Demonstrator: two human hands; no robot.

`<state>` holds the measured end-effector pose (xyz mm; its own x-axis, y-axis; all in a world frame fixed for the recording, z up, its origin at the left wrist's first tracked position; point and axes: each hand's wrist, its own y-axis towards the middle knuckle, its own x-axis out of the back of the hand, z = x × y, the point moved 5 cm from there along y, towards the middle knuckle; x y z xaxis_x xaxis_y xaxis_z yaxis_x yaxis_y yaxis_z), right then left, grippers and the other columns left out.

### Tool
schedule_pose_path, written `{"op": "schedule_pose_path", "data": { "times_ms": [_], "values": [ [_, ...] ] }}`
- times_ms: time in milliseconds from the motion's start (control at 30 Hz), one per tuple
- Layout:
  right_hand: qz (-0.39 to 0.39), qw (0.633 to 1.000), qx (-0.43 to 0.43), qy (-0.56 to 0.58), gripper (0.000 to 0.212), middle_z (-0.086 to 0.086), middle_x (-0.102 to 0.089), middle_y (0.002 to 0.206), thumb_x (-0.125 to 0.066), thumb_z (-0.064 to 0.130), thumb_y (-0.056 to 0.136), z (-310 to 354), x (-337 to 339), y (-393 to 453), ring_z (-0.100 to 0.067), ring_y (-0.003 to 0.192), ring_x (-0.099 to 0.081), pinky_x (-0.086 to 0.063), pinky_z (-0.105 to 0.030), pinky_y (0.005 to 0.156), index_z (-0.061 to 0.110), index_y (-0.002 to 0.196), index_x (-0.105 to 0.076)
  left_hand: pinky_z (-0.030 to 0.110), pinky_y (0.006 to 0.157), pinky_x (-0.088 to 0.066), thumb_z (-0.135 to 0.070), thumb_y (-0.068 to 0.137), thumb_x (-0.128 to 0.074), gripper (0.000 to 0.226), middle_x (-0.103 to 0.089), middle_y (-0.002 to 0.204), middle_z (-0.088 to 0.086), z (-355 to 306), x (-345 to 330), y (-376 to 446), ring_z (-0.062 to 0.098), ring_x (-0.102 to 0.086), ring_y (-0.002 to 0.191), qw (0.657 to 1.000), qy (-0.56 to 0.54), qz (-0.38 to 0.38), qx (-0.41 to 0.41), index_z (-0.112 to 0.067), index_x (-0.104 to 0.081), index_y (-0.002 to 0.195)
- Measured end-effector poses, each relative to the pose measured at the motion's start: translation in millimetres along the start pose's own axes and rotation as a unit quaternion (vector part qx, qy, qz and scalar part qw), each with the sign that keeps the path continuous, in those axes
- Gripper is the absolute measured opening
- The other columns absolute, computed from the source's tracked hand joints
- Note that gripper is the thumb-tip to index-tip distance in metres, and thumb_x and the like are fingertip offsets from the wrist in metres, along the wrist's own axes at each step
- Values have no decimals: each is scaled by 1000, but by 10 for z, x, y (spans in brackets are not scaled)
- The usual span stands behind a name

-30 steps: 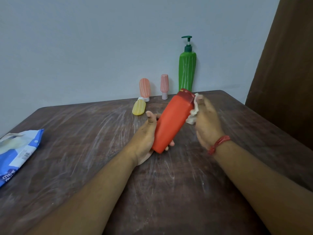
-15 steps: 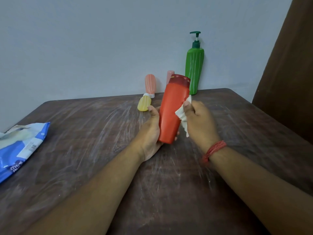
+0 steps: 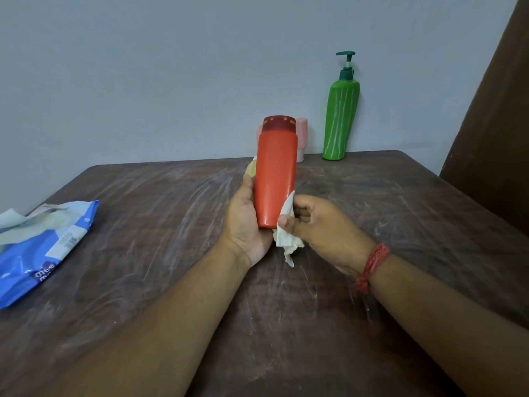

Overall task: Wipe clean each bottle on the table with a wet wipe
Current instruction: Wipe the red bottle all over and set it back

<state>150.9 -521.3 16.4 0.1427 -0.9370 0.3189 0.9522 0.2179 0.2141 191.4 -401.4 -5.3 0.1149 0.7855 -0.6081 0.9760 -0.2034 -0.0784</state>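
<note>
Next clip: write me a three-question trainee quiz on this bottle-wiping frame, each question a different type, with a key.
1. True or false: the left hand grips the red bottle near its base.
2. Multiple choice: the wet wipe is pinched by A) the left hand, B) the right hand, C) neither hand.
3. Fill in: the green pump bottle stands at the table's far edge, against the ____.

Key:
1. True.
2. B.
3. Wall.
</note>
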Motion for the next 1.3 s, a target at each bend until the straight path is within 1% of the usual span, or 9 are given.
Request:
{"op": "schedule_pose_path", "data": {
  "times_ms": [133,300,433,567,700,900,1033,1167,1300],
  "values": [
    [-27,999,23,-22,11,-8,-72,92,-62,20,97,50,53,15,-21,76,-70,-57,-52,78,11,103,-66,47,107,-47,-49,105,-27,62,-63,135,19,-6,-95,-23,30,-61,122,997,-34,63,-8,-5,-58,137],
    [-69,996,24,-59,15,11,-68,70,-55,23,101,13,120,52,3,53,-59,-44,-17,51,26,90,-64,42,105,-49,-46,107,-27,58,-62,138,17,-35,-121,-34,27,-60,125,995,-50,83,-24,-8,-53,143],
    [-77,997,6,23,24,-13,-71,80,-51,23,103,-54,139,46,-29,69,-67,-56,-46,66,9,90,-66,42,107,-47,-46,107,-28,58,-62,137,15,-39,-137,-51,25,-60,123,995,-35,89,-27,-8,-54,141],
    [-55,995,8,81,21,-8,-71,77,-54,20,102,-120,189,65,-23,66,-68,-56,-32,59,6,95,-68,46,112,-43,-41,108,-30,50,-59,141,14,-78,-98,-52,28,-55,133,995,10,92,-27,-11,-52,142],
    [-99,991,20,84,18,-2,-75,102,-61,7,96,-112,261,78,-18,96,-72,-58,-36,82,18,108,-69,51,113,-42,-25,108,-33,35,-60,139,18,-166,-24,-45,34,-53,133,988,115,78,-61,-13,-63,123],
    [-125,987,46,-89,4,-6,-71,87,-67,13,91,-150,282,108,-26,84,-68,-56,-50,79,16,94,-68,37,107,-46,-12,109,-34,33,-72,120,1,-215,48,-47,16,-64,113,972,199,73,-98,-13,-65,121],
    [-119,985,59,-109,6,-6,-68,80,-69,11,90,-115,252,103,-25,77,-65,-55,-43,73,16,90,-66,41,108,-48,-10,108,-34,34,-68,130,8,-214,125,-60,24,-61,125,977,188,59,-83,-10,-62,126],
    [-112,985,58,-115,16,15,-61,67,-68,9,91,-128,253,108,2,63,-55,-43,-16,62,23,82,-64,41,101,-53,-11,105,-38,31,-69,119,9,-252,100,-120,26,-62,115,975,187,43,-110,-10,-62,124],
    [-100,988,53,-105,23,19,-64,67,-66,11,93,-131,286,97,2,64,-58,-45,-17,63,30,80,-65,39,105,-49,-43,89,-55,47,-65,125,-1,-277,96,-227,15,-62,117,957,248,14,-147,-20,-54,131]
  ]
}}
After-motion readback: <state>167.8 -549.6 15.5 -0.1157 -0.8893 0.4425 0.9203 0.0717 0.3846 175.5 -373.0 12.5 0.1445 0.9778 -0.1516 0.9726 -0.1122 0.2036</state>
